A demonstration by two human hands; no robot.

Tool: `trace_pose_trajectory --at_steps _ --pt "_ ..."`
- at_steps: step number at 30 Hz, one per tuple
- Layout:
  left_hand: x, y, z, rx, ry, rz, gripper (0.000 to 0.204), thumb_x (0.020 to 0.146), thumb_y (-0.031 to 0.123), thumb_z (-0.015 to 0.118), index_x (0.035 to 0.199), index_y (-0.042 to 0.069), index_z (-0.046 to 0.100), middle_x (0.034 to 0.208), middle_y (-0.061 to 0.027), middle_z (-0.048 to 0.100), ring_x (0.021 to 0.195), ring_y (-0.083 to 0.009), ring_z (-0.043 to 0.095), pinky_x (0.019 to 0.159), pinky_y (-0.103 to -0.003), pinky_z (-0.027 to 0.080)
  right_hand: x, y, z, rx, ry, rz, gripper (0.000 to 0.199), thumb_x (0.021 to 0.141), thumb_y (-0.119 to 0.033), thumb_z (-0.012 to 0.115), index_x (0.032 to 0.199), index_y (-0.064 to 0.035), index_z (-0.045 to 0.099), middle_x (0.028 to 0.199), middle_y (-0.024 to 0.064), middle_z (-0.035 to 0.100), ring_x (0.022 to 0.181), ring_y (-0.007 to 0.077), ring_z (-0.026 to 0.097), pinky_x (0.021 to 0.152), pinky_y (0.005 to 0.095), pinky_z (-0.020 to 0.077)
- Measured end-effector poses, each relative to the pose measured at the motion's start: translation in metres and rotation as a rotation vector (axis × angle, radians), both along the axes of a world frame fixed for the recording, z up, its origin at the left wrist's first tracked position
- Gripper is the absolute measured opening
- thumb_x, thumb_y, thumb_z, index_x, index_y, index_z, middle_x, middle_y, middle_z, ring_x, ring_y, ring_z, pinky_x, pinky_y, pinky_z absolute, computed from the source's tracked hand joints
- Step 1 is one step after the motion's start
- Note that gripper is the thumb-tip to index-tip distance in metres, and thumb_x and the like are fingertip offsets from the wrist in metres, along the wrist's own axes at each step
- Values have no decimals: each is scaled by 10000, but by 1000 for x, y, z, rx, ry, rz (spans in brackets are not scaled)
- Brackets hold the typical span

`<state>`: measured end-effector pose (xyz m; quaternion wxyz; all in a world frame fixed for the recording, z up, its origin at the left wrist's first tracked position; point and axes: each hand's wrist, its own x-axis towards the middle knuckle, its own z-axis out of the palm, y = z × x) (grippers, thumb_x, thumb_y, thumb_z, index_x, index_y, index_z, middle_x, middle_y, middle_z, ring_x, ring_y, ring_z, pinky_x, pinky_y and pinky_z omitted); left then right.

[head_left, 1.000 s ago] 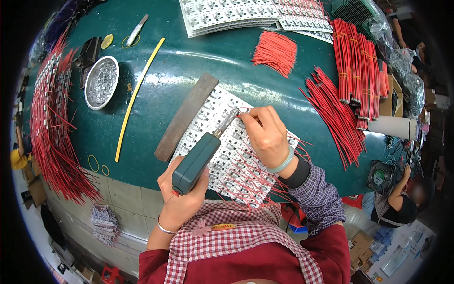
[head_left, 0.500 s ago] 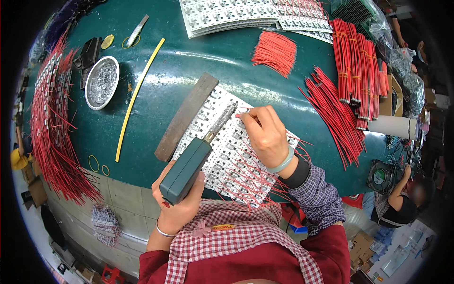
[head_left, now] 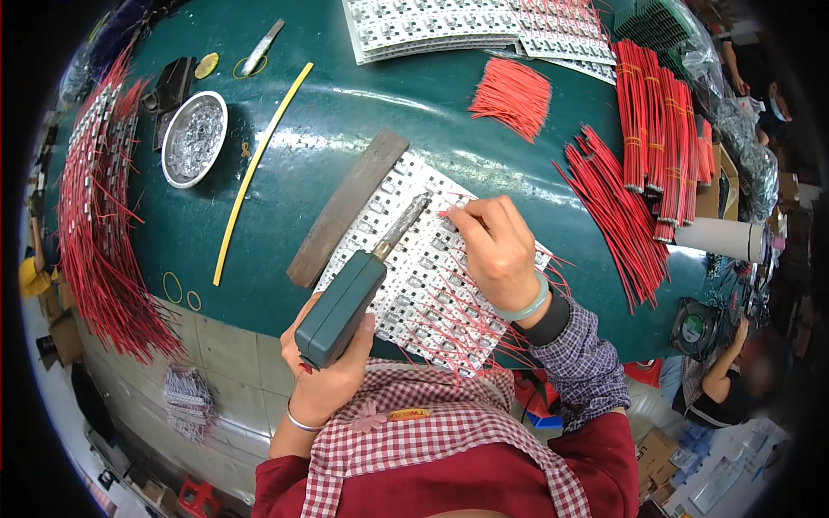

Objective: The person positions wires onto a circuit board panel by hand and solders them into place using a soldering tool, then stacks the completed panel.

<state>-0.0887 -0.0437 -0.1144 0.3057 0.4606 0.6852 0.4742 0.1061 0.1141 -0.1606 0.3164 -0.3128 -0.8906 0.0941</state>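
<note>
My left hand (head_left: 338,367) is wrapped round the dark green handle of a soldering gun (head_left: 344,302). The gun's metal tip points up and right over a white circuit board panel (head_left: 406,298), just left of my right fingertips. My right hand (head_left: 503,255) is closed in a pinch above the panel's upper right part. A small red bit shows at its fingertips; whether it is a wire end cannot be made out. Thin red wires (head_left: 458,324) stick out from the panel's lower right part. A dark flat bar (head_left: 350,207) lies along the panel's left edge.
Red wire bundles (head_left: 643,121), loose red wires (head_left: 615,220) and a short-wire pile (head_left: 511,97) lie to the right. Stacked white panels (head_left: 432,26) are at the back. Leftward are a metal bowl (head_left: 223,142), a yellow strip (head_left: 259,177) and wired boards (head_left: 99,216). A person (head_left: 725,380) sits at right.
My right hand has moved slightly right and down, away from the gun's tip. My left hand keeps its hold on the soldering gun. The whole view has shifted slightly.
</note>
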Motion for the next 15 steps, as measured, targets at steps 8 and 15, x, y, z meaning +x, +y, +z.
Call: trace_pose_trajectory --at_steps 8,15 --pt "4 -2 1 -17 -11 1 168 763 -68 748 923 -53 698 847 -116 681 689 -192 654 617 -300 508 -1 -1 -2 -41 36 8 216 741 37 709 951 -1 676 869 95 590 768 248 579 647 361 502" --pt "5 -2 0 -27 -28 13 153 771 -55 744 916 -43 693 836 -117 668 682 -202 648 620 -303 503 1 -1 -2 -47 1 15 199 750 35 704 941 -8 670 874 94 586 778 246 575 649 358 499"
